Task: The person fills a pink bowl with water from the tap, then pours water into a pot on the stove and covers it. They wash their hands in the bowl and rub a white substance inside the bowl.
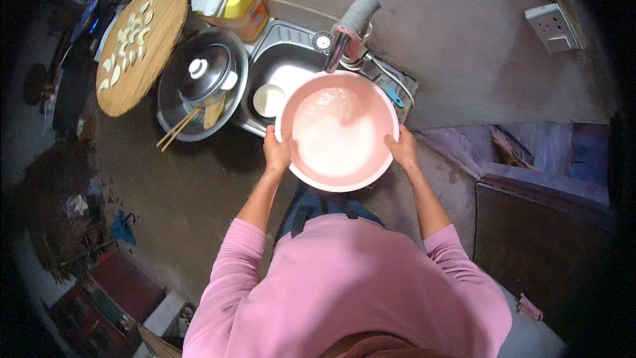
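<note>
A round pink basin hangs between my two hands, its far rim over the sink's front right. Clear water with ripples on its surface lies inside it. My left hand grips the left rim, thumb on the inside. On the opposite side my right hand holds the rim in the same way. Part of the metal sink is hidden behind the basin. Down in the sink sits a small white bowl, just left of the basin. The tap, wrapped in grey cloth, rises beyond the basin's far rim.
Left of the sink, a large metal bowl holds a lidded pot, chopsticks and a wooden utensil. Several dumpling-like pieces lie on a round wooden board. A yellow-orange jug stands behind. A socket is on the right wall.
</note>
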